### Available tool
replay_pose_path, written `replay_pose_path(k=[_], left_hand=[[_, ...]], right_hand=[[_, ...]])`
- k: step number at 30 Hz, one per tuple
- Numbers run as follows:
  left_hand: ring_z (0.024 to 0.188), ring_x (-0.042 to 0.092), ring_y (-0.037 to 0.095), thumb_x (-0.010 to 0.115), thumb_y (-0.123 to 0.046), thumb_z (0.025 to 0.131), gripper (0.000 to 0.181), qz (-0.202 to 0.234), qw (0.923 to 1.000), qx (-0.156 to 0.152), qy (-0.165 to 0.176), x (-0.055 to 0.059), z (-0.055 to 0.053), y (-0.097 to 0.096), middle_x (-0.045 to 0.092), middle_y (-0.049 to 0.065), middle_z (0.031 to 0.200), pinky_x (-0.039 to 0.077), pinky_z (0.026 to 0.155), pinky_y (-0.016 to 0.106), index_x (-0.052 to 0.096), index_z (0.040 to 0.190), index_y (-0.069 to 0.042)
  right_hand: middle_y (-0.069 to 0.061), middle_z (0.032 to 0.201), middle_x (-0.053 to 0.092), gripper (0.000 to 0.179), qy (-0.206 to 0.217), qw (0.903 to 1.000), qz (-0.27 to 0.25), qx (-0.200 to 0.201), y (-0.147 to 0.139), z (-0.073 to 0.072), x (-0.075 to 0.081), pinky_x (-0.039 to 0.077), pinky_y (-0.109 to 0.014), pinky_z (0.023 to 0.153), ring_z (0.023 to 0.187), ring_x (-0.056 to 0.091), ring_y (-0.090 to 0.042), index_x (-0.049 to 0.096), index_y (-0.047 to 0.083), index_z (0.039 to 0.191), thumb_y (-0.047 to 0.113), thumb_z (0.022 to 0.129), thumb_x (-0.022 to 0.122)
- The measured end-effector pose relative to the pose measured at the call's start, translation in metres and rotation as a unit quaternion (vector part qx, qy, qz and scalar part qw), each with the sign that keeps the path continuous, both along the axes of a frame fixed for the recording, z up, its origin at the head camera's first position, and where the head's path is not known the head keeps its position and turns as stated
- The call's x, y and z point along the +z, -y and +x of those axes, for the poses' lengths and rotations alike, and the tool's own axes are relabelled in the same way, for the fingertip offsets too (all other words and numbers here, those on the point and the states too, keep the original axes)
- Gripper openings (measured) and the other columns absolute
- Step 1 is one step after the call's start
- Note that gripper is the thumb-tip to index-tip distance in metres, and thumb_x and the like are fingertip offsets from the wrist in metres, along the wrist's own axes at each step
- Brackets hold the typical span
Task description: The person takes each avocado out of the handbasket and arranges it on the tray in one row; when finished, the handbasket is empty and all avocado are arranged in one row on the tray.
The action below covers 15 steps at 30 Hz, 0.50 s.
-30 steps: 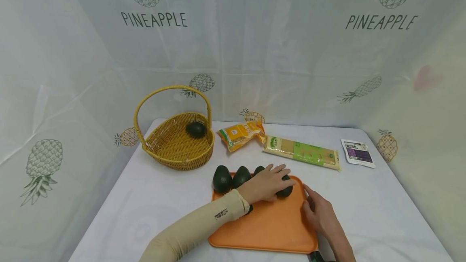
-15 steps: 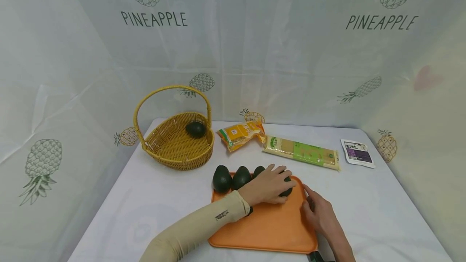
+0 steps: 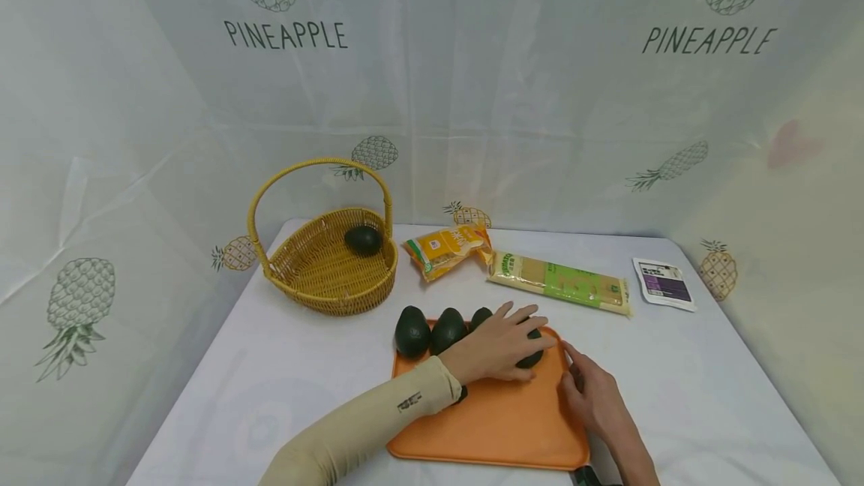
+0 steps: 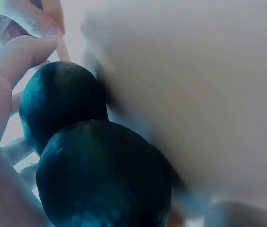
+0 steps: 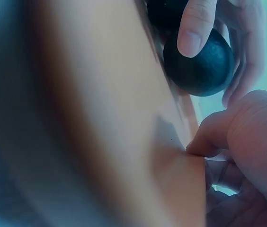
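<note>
My left hand (image 3: 496,346) reaches across an orange tray (image 3: 499,426) and holds the rightmost dark avocado (image 3: 532,357) at its back right corner. The right wrist view shows the left thumb (image 5: 194,35) on the near side of that avocado (image 5: 204,71), fingers round the far side. Two avocados (image 3: 412,332) (image 3: 448,331) lie along the tray's back edge, and another avocado (image 3: 481,316) is partly hidden by the left hand. My right hand (image 3: 592,394) pinches the tray's right rim between thumb and fingers.
A wicker basket (image 3: 331,298) with a tall handle stands at the back left, one avocado (image 3: 363,240) inside. Behind the tray lie an orange food packet (image 3: 445,248), a long green noodle pack (image 3: 559,282) and a small white-and-purple pouch (image 3: 664,285).
The left thumb has moved right, in against the near side of the rightmost avocado, and the left fingers have shifted slightly. The right hand and the tray have stayed where they were.
</note>
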<state>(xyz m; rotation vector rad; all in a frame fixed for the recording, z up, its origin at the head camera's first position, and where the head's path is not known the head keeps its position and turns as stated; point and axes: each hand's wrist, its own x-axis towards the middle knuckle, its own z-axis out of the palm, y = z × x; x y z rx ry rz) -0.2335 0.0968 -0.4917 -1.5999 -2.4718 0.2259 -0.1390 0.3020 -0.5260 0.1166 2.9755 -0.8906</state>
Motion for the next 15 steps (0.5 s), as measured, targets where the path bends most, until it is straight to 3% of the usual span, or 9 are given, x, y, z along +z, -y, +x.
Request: replay_pose_path(k=[7, 11, 15], left_hand=[[0.162, 0.036, 0.025, 0.059, -0.068, 0.102, 0.066, 0.017, 0.9999, 0.002, 0.000, 0.001, -0.001, 0.007, 0.046, 0.000, 0.168, 0.039, 0.128, 0.051, 0.049, 0.159, -0.036], [0.162, 0.036, 0.026, 0.059, -0.066, 0.103, 0.066, 0.067, 0.9967, 0.003, 0.045, 0.014, -0.001, 0.024, 0.046, 0.001, 0.168, 0.039, 0.129, 0.050, 0.050, 0.159, -0.033], [0.163, 0.034, 0.027, 0.065, -0.062, 0.101, 0.067, 0.131, 0.9855, 0.015, 0.107, 0.034, -0.003, 0.053, 0.045, 0.003, 0.169, 0.038, 0.130, 0.048, 0.051, 0.159, -0.031]], right_hand=[[-0.004, 0.090, 0.062, 0.059, 0.002, 1.0000, -0.004, -0.004, 0.000, 0.001, 0.000, 0.040, -0.026, 0.065, 0.076, 0.051, -0.015, 0.048, -0.004, 0.157, 0.005, 0.100, 0.059], [-0.004, 0.088, 0.061, 0.059, -0.004, 1.0000, -0.004, -0.004, 0.000, 0.001, 0.000, 0.040, -0.024, 0.064, 0.074, 0.050, -0.013, 0.048, -0.003, 0.158, 0.005, 0.100, 0.060], [-0.004, 0.088, 0.060, 0.060, 0.000, 1.0000, -0.004, -0.002, 0.000, 0.001, 0.000, 0.039, -0.025, 0.063, 0.074, 0.049, -0.013, 0.047, -0.003, 0.159, 0.005, 0.101, 0.059]])
